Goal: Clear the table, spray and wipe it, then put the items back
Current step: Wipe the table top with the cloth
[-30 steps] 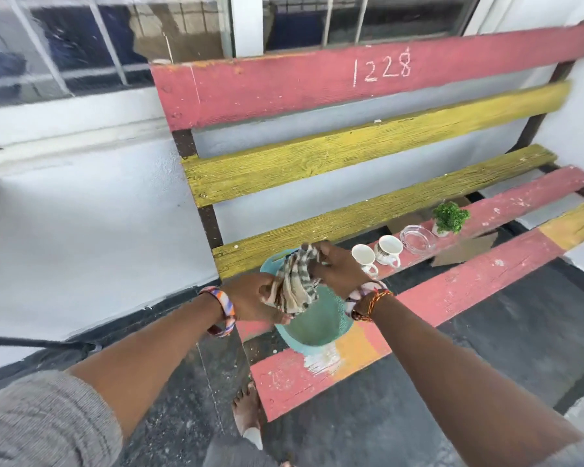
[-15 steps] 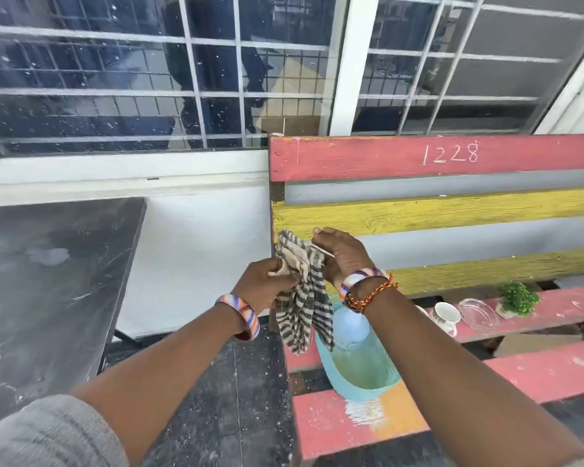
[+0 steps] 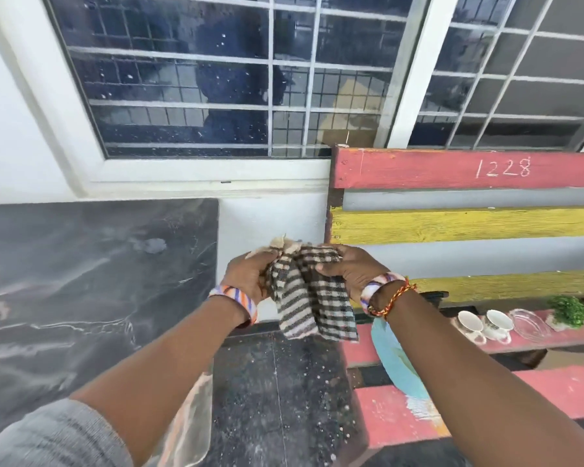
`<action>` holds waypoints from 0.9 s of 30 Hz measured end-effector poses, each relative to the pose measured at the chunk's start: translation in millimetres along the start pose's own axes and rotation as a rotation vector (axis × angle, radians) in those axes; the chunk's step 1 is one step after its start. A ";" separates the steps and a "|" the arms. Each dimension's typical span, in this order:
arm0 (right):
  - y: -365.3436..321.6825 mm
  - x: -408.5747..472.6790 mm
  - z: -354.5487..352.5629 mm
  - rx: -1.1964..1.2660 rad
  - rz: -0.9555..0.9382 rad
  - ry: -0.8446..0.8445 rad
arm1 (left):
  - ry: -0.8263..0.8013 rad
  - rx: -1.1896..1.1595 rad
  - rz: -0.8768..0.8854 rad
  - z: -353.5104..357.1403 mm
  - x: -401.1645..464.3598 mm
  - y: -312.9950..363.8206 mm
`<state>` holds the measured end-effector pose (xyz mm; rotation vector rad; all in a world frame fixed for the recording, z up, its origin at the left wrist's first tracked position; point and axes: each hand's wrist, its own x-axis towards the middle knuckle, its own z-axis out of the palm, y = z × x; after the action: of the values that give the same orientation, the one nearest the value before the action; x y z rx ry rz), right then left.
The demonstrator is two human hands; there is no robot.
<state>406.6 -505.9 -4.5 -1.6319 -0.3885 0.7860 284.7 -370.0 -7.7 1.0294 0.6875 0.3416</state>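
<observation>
Left hand: fingers curled round bunched top of striped cloth. Right hand: grips same cloth from other side; lower half hangs loose between wrists, likely being gathered for wiping. Cloth held above floor, between dark surface at left and painted bench at right. Surface bare, damp-looking patch near back. Parked on bench seat, presumably cleared items: teal tray, two cups, glass dish, small plant.
</observation>
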 end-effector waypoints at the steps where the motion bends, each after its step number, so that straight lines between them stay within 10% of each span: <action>1: -3.6 -0.7 10.5 -0.030 -0.004 0.053 | 0.033 -0.004 0.000 -19.1 -0.4 7.5; 11: -95.2 -14.8 107.7 -0.305 -0.149 0.202 | 0.117 0.454 0.319 -163.5 -47.0 84.9; 19: -138.5 -42.7 151.0 0.246 -0.306 0.019 | -0.200 -0.190 0.237 -227.2 -80.4 142.7; 23: -136.5 -48.1 172.9 -0.460 -0.031 -0.022 | -0.063 0.108 0.228 -239.5 -66.3 157.0; 27: -122.4 -20.6 176.0 -0.424 0.011 0.030 | 0.097 0.372 0.233 -245.4 -38.7 163.4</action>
<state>293.4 -363.1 110.2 -2.0381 -0.5527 0.7184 100.9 -148.4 66.8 1.4606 0.7358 0.4801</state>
